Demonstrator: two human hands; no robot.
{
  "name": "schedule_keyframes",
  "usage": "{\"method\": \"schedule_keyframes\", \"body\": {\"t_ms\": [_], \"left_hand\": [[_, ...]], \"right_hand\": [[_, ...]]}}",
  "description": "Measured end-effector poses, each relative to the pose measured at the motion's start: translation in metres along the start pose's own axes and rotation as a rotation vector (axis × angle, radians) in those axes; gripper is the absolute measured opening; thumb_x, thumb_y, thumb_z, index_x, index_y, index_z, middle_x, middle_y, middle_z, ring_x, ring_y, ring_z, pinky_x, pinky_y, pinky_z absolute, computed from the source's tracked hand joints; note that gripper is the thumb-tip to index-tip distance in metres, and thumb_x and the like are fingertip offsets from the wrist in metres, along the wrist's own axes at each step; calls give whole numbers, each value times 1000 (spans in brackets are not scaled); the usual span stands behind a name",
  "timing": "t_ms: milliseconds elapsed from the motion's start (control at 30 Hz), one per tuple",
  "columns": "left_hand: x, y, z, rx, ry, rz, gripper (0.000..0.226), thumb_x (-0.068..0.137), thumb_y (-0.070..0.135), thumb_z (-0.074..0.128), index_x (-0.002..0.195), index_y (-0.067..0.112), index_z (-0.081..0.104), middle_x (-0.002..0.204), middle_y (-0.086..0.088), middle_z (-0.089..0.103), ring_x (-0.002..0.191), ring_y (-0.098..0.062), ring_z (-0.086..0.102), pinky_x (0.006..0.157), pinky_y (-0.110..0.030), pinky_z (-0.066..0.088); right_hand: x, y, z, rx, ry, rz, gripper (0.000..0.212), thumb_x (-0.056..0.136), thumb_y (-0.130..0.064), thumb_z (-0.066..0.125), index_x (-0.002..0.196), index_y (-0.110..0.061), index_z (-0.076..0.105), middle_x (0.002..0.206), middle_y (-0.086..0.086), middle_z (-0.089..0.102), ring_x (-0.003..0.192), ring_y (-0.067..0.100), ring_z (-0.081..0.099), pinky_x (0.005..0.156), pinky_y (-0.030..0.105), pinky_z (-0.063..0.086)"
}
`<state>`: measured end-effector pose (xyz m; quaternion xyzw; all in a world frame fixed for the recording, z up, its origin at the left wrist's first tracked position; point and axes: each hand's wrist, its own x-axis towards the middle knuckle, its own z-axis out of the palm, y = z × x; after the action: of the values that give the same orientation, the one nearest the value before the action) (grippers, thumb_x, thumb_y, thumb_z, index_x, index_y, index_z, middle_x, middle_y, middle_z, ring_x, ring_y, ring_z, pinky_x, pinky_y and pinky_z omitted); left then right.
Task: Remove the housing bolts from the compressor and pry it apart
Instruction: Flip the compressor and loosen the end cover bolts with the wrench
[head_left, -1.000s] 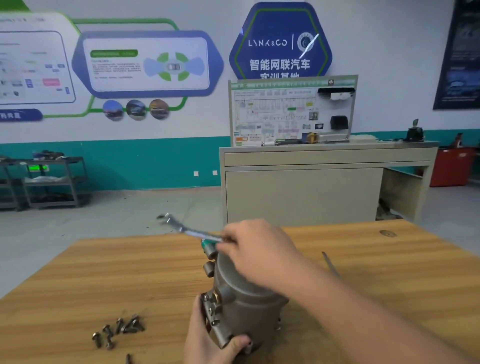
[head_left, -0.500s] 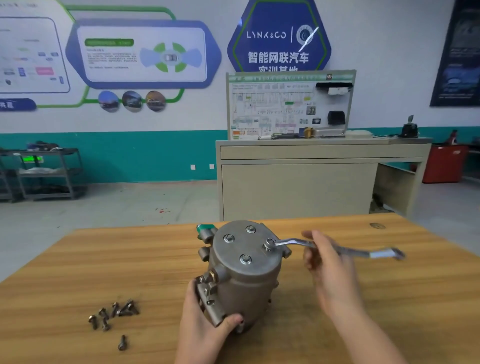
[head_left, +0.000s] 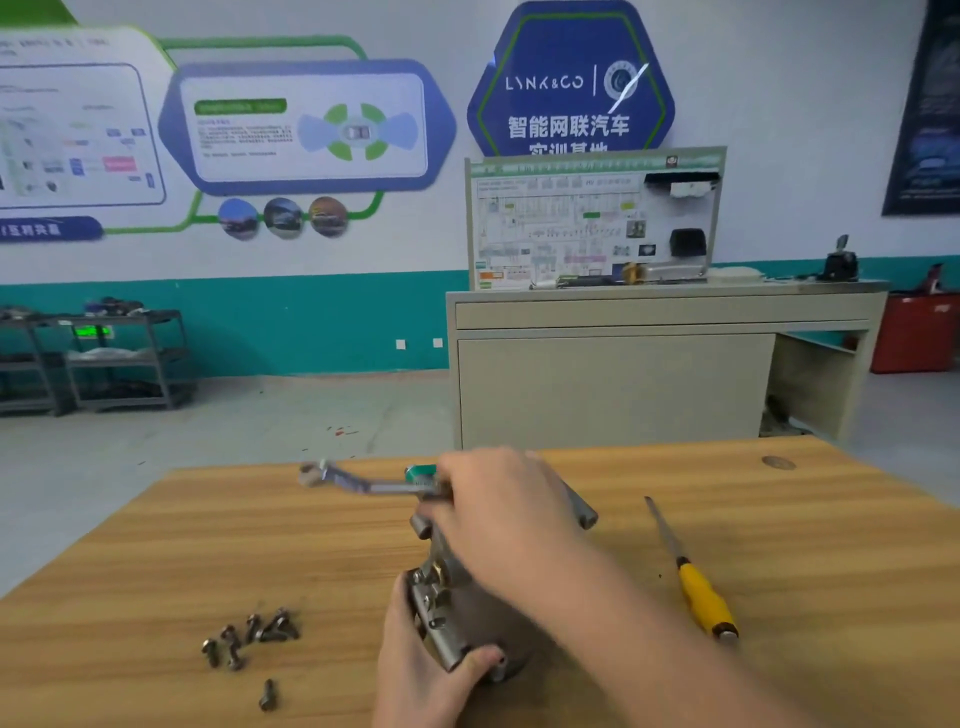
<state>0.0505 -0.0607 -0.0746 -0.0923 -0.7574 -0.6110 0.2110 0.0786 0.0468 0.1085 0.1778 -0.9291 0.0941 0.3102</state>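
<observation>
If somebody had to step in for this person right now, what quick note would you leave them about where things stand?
Left hand: grips the compressor low down, holding it upright on the wooden table.
Right hand: over the compressor's top, holding the wrench, whose free end points left.
Done: several loose bolts lie on the table to the left.
Left: the hand hides the top, so check how many bolts remain there; finish them, then pry the housing apart. A yellow-handled screwdriver lies on the table to the right, probably for prying.
</observation>
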Motion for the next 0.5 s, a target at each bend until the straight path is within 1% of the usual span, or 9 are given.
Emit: {"method": "schedule_keyframes", "body": {"t_ms": [33, 100, 167, 200, 233, 267, 333, 433, 500], "left_hand": [[0, -1, 2, -11, 1, -7, 100, 35, 64, 84, 123, 39, 45, 114, 25, 61, 109, 16, 53, 81, -4, 42], [-1, -1, 2, -35, -12, -29, 91, 38, 64, 82, 120, 46, 48, 114, 16, 66, 107, 1, 62, 85, -15, 50], [-1, -5, 2, -77, -40, -42, 101, 38, 67, 85, 126, 33, 50, 115, 2, 67, 113, -19, 63, 94, -36, 51], [0, -8, 1, -85, -44, -36, 109, 39, 64, 88, 131, 22, 47, 121, -2, 65, 117, -22, 60, 96, -42, 48], [0, -10, 0, -62, -38, -36, 115, 38, 62, 90, 134, 16, 45, 125, -2, 62, 120, -18, 58, 98, -39, 45], [0, -9, -1, -37, -31, -49, 121, 35, 64, 89, 135, 13, 43, 127, 0, 60, 119, -11, 56, 99, -30, 44], [-1, -8, 0, -22, -36, -55, 136, 24, 70, 85, 139, 13, 38, 127, 6, 55, 114, 2, 52, 91, -10, 39], [-3, -3, 3, -15, -37, -67, 142, 20, 62, 82, 143, 12, 33, 127, 5, 51, 113, -3, 50, 89, -15, 36], [-1, 1, 2, -22, -42, -27, 127, 18, 63, 83, 131, 24, 40, 122, 11, 55, 106, 8, 53, 86, -9, 39]], "right_hand": [[-20, -3, 2, -18, 128, -62, 25, 87, -48, 61, 79, -25, 61, 73, -6, 60, 71, 18, 57, 65, 33, 44], [-54, 2, 10, 150, 315, -76, 36, 81, -56, 62, 66, -24, 56, 66, -10, 50, 65, 13, 50, 64, 27, 43], [-83, 16, 25, 581, 475, 27, 36, 79, -57, 64, 64, -25, 58, 68, -12, 46, 65, 9, 49, 61, 17, 39], [-95, 26, 31, 803, 542, 105, 30, 79, -54, 66, 66, -27, 62, 69, -11, 49, 64, 6, 51, 61, 13, 39], [-104, 36, 35, 976, 609, 204, 24, 79, -51, 66, 69, -30, 67, 67, -11, 54, 64, 3, 53, 61, 10, 41], [-110, 47, 38, 1088, 657, 321, 21, 79, -49, 64, 71, -31, 70, 65, -9, 58, 63, 2, 56, 63, 9, 42], [-107, 72, 44, 1195, 676, 494, 27, 81, -48, 61, 74, -26, 74, 63, -3, 62, 64, 5, 58, 64, 12, 44], [-75, 105, 50, 1269, 585, 601, 24, 93, -28, 60, 74, -21, 74, 62, -3, 62, 59, 5, 54, 55, 17, 43], [-45, 122, 48, 1392, 462, 709, 26, 91, -17, 62, 66, -15, 66, 58, -1, 55, 48, 6, 46, 44, 18, 37]]}}
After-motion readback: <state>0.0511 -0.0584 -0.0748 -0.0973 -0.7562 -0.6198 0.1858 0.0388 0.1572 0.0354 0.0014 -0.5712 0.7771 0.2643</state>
